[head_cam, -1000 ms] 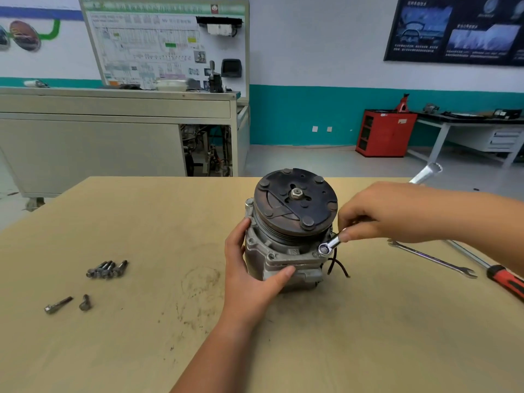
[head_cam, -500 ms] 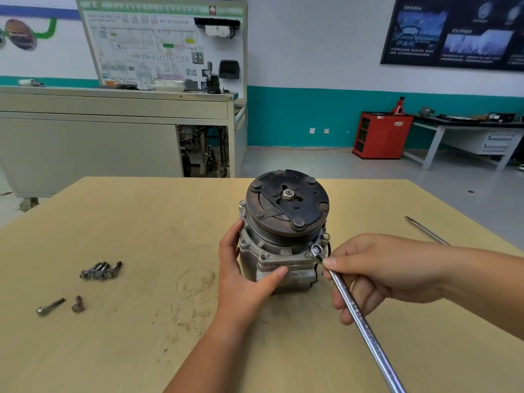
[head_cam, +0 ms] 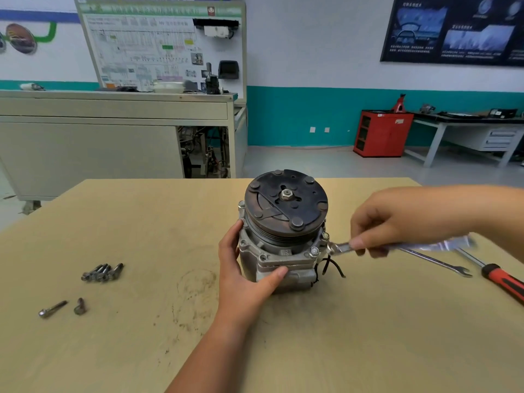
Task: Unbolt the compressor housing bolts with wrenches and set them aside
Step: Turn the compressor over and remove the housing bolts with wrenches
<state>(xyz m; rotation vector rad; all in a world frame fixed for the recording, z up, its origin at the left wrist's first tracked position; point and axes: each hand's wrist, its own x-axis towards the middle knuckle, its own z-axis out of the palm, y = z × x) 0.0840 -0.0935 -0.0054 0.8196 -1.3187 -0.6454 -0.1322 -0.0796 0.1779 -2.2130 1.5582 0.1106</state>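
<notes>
The grey compressor [head_cam: 279, 251] stands upright mid-table, its dark clutch plate [head_cam: 286, 205] facing up. My left hand [head_cam: 243, 276] grips the housing from the left, thumb across its front. My right hand [head_cam: 397, 222] pinches a silver wrench [head_cam: 344, 247] whose ring end sits at the housing's right edge, just beside an upright bolt [head_cam: 325, 236]; the handle runs right and is blurred. Another bolt head [head_cam: 314, 251] shows on the front flange. Several removed bolts [head_cam: 102, 272] lie in a cluster at the left, with two more [head_cam: 61, 307] nearer the table's front.
A second open-ended wrench [head_cam: 436, 262] and a red-handled tool [head_cam: 502, 280] lie on the table [head_cam: 141, 321] to the right, under my right forearm. Black wires [head_cam: 330, 268] trail from the compressor's right side. A workbench and a red cabinet stand beyond the table.
The wrench handle swung from pointing toward me round to the right, with my right hand moving up and right. My left hand kept its grip on the housing.
</notes>
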